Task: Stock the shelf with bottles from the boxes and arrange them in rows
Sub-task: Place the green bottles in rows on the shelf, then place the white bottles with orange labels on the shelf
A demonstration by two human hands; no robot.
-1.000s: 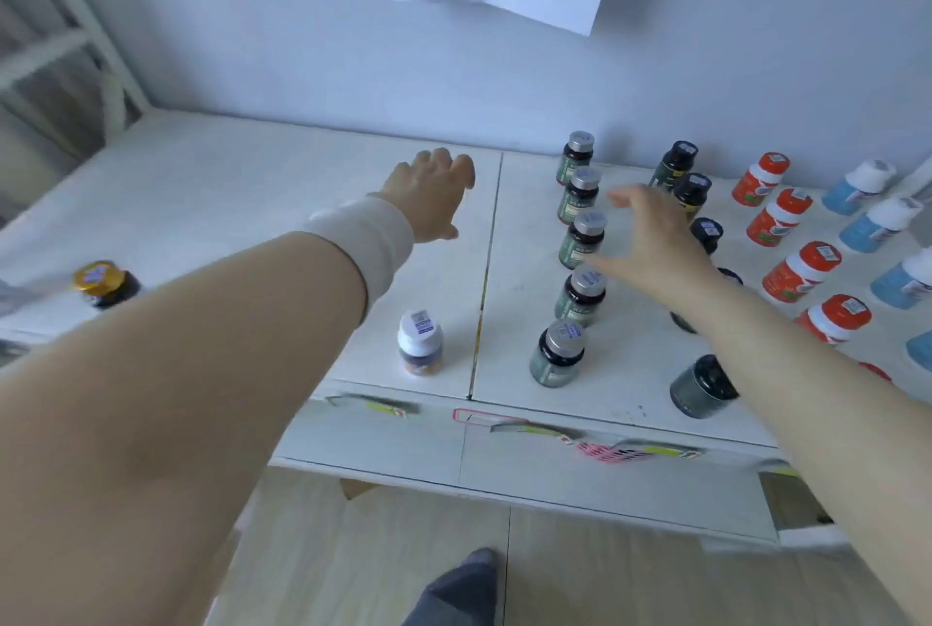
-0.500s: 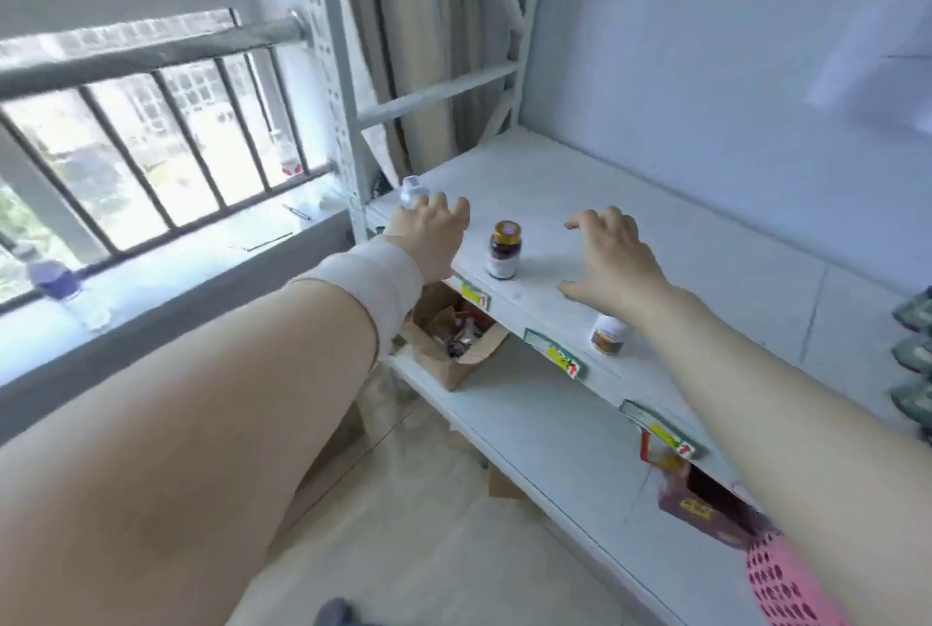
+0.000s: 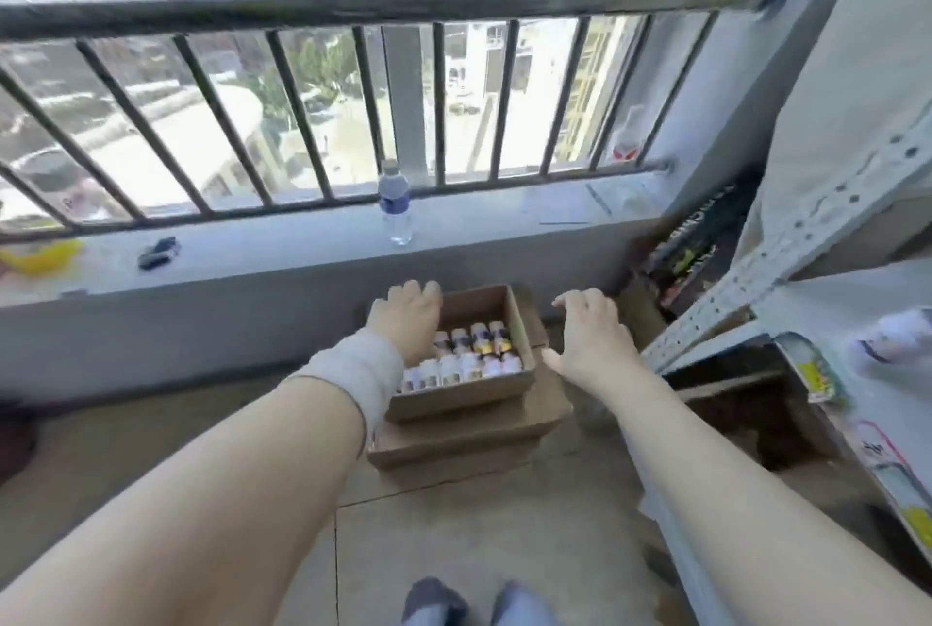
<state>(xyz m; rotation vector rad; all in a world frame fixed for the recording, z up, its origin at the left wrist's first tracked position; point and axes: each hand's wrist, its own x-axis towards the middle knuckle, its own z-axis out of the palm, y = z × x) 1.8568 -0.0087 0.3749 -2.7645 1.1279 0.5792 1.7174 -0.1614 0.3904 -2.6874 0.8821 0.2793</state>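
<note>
An open cardboard box (image 3: 509, 307) sits on a stack of flat boxes on the floor below the window. Several small bottles (image 3: 466, 353) with white and yellow caps stand in rows inside it. My left hand (image 3: 408, 315) hovers over the box's left side, fingers loosely bent, holding nothing. My right hand (image 3: 587, 330) is spread open in the air just right of the box. The white shelf (image 3: 847, 302) shows at the right edge, with one blurred white-capped bottle (image 3: 897, 338) on it.
A window ledge (image 3: 282, 242) with a water bottle (image 3: 396, 201), a dark small object and something yellow runs behind the box. Black railing bars (image 3: 323, 9) close the window. A dark box (image 3: 691, 247) leans in the corner. My feet (image 3: 474, 605) stand on the tiled floor.
The view has swung left from the shelf with its bottle rows to the window and the box on the floor. Both hands have moved from above the shelf to the box, holding nothing.
</note>
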